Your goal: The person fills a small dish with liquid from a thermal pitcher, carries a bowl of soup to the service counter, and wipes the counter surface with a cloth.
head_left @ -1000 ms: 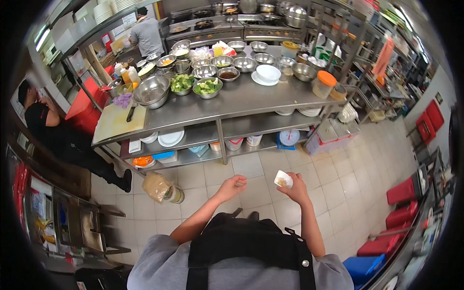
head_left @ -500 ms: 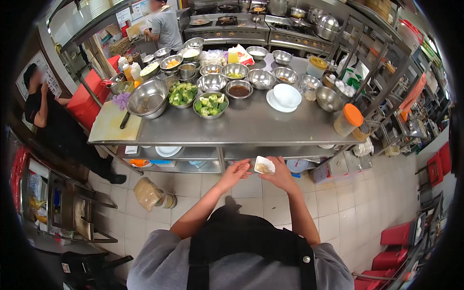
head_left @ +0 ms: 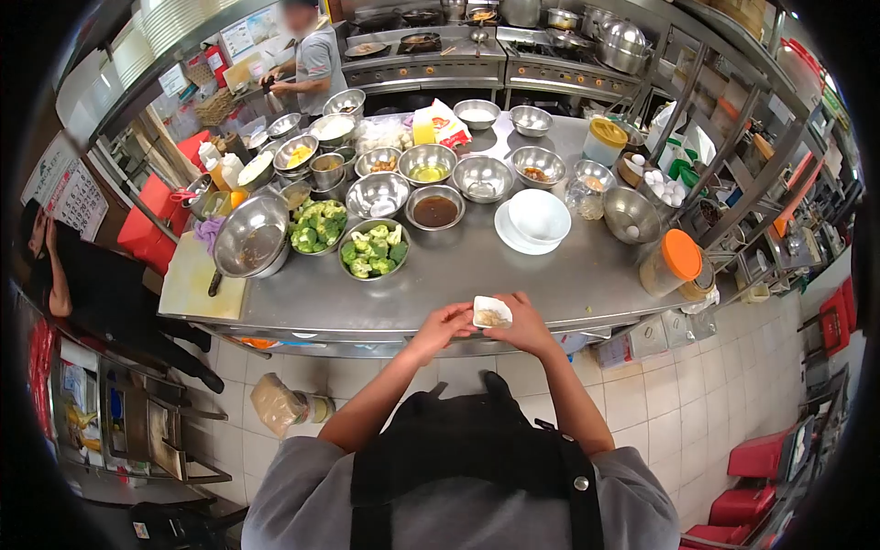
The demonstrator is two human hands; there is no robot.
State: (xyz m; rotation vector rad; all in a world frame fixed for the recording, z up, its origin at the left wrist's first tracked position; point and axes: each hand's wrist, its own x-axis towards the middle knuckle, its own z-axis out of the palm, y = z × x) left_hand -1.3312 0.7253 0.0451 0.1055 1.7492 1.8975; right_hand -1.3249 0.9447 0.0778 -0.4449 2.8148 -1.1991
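Note:
A small white dish [head_left: 492, 303] with pale, crumbly-looking contents is tilted toward me in front of the steel counter's edge. My right hand [head_left: 522, 326] grips it from the right, the thumb along its near side. From the left, my left hand [head_left: 442, 332] reaches its rim with curved fingers and thumb. Beyond the hands on the counter stand a bowl of dark brown sauce [head_left: 434, 213], a bowl of cut broccoli [head_left: 374, 250] and a white bowl [head_left: 539, 216] on a white plate [head_left: 514, 240].
Several steel bowls cover the steel counter's [head_left: 440, 280] far side. A knife [head_left: 215, 282] lies by the cutting board [head_left: 197, 289] at left. An orange-lidded tub [head_left: 670, 263] stands at right. A paper sack [head_left: 277, 403] sits on the floor. Two other people are at the left and far back.
I have come closer to the counter, with the dish now nearer its edge. My left hand has closed in on the dish's left side. The person at left has shifted outward in view.

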